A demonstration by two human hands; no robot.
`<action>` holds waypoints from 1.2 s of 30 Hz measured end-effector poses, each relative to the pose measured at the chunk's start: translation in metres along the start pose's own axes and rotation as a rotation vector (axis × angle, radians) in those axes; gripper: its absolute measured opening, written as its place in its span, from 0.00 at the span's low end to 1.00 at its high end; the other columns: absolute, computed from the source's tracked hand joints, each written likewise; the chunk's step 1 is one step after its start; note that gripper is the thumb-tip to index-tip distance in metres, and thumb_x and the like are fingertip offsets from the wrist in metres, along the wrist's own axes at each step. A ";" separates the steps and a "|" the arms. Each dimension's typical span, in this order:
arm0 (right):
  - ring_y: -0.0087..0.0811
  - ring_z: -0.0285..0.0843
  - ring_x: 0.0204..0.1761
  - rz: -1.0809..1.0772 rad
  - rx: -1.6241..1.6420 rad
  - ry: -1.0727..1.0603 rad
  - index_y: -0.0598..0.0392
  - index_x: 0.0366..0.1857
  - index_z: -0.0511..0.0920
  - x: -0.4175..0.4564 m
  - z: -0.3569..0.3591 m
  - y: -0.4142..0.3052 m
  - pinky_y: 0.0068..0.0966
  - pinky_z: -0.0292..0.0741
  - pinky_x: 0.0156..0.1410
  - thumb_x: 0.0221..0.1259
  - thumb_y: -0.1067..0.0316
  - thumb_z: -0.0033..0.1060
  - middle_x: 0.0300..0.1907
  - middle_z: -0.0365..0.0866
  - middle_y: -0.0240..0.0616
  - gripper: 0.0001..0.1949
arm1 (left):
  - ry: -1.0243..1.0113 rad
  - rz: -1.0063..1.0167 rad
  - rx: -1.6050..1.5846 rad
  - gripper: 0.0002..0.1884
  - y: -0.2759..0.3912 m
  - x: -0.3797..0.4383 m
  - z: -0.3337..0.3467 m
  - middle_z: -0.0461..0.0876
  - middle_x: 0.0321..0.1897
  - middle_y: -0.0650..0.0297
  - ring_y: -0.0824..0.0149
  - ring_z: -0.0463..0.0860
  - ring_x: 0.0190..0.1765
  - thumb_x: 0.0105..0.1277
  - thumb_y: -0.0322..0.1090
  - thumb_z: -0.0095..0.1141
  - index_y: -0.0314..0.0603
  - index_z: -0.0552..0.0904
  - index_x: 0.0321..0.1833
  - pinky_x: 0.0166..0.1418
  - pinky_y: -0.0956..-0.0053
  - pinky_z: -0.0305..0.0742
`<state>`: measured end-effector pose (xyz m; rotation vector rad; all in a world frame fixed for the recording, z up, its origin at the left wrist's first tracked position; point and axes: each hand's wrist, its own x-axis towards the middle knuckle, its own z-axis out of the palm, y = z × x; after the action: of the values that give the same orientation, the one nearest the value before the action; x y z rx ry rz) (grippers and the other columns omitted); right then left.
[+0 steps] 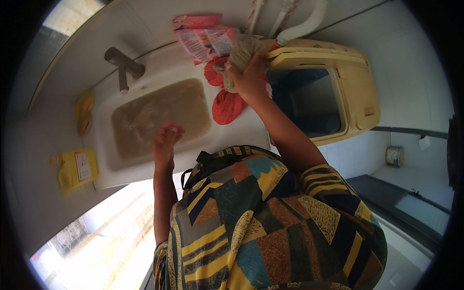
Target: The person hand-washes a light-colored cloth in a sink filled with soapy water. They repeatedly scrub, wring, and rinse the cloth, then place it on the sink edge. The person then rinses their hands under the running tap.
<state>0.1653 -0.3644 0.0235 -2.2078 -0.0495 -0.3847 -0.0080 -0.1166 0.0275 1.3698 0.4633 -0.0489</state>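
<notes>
My right hand (251, 81) grips a bunched beige-grey cloth (243, 52) over the right rim of the sink. Just under that cloth lie wet red cloths (228, 107), piled on the white ledge. My left hand (168, 136) hovers near the front edge of the basin, wet, its fingers loosely curled around nothing visible. Murky brownish water (181, 105) with some froth fills the white sink (188, 154). Whatever lies beneath the surface is hidden by the cloudiness.
A dark tap (125, 69) rises behind the basin. Pink printed packaging (204, 38) stands at the back. To the right is a yellowish lidded washing machine (357, 87), its dark tub uncovered, beside white pipes (302, 23). A yellow container (78, 168) sits at left.
</notes>
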 end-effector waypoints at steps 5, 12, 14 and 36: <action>0.59 0.45 0.72 -0.223 -0.063 0.012 0.61 0.70 0.53 -0.011 -0.037 -0.025 0.46 0.47 0.75 0.55 0.54 0.64 0.70 0.46 0.64 0.42 | 0.047 -0.048 0.063 0.16 -0.010 -0.007 -0.021 0.83 0.44 0.57 0.66 0.82 0.46 0.68 0.35 0.53 0.36 0.75 0.56 0.53 0.72 0.75; 0.58 0.48 0.71 -0.388 -0.220 -0.072 0.58 0.61 0.69 -0.013 -0.045 -0.023 0.46 0.51 0.73 0.58 0.57 0.62 0.70 0.50 0.58 0.28 | 0.089 -0.064 0.104 0.18 -0.043 -0.002 -0.044 0.83 0.43 0.57 0.65 0.82 0.47 0.67 0.35 0.53 0.34 0.75 0.56 0.53 0.72 0.75; 0.55 0.49 0.71 -0.420 -0.141 -0.086 0.55 0.61 0.70 -0.011 -0.051 -0.029 0.45 0.52 0.73 0.61 0.56 0.60 0.70 0.51 0.55 0.26 | 0.117 0.069 0.318 0.20 -0.064 0.010 -0.055 0.82 0.45 0.55 0.60 0.81 0.50 0.65 0.36 0.56 0.34 0.74 0.57 0.55 0.69 0.75; 0.35 0.82 0.42 -0.421 0.176 -0.355 0.59 0.43 0.78 -0.064 -0.055 -0.081 0.26 0.77 0.46 0.59 0.81 0.54 0.43 0.82 0.43 0.09 | -0.061 -0.280 1.416 0.38 -0.074 0.100 -0.073 0.50 0.74 0.50 0.36 0.52 0.73 0.55 0.41 0.62 0.59 0.64 0.71 0.67 0.38 0.61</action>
<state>0.0767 -0.3503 0.0989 -2.0578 -0.7208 -0.2005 0.0398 -0.0396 -0.0849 2.6528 0.5828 -0.7643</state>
